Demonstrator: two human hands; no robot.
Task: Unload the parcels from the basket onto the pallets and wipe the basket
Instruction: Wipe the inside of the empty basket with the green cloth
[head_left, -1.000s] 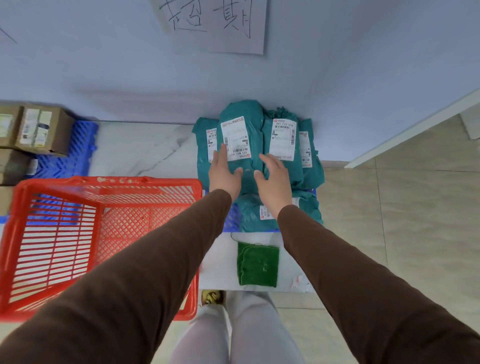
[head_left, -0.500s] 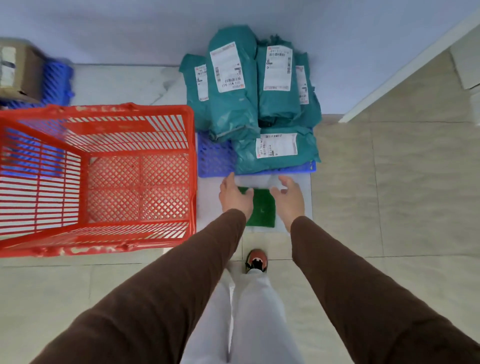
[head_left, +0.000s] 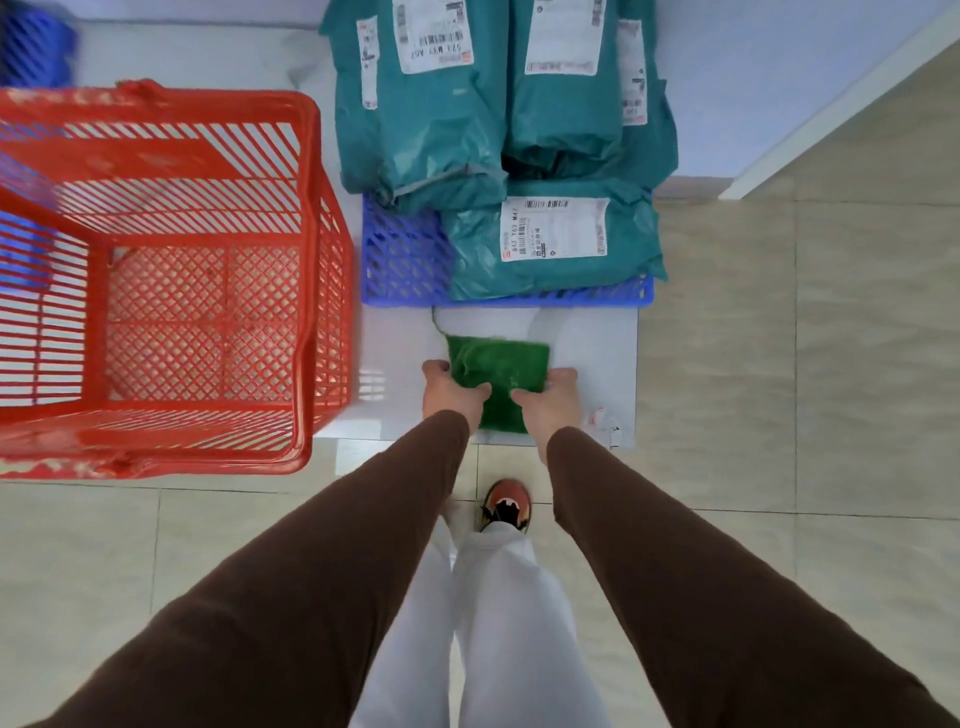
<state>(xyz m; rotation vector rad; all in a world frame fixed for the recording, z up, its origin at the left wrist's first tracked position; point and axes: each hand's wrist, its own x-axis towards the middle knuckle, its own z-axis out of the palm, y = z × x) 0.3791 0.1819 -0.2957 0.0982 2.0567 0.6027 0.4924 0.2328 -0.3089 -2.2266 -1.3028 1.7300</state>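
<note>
Cloth (head_left: 501, 364) gripped at its near corners by left hand (head_left: 451, 391) and right hand (head_left: 551, 397); best lifted clear, then carried left into emptied basket (head_left: 311, 260) for wiping.

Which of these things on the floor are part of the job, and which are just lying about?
Part of the job:
red basket
teal parcels
blue pallet
green cloth, gripped by left hand and right hand

Just lying about:
white scrap beside the cloth
</note>
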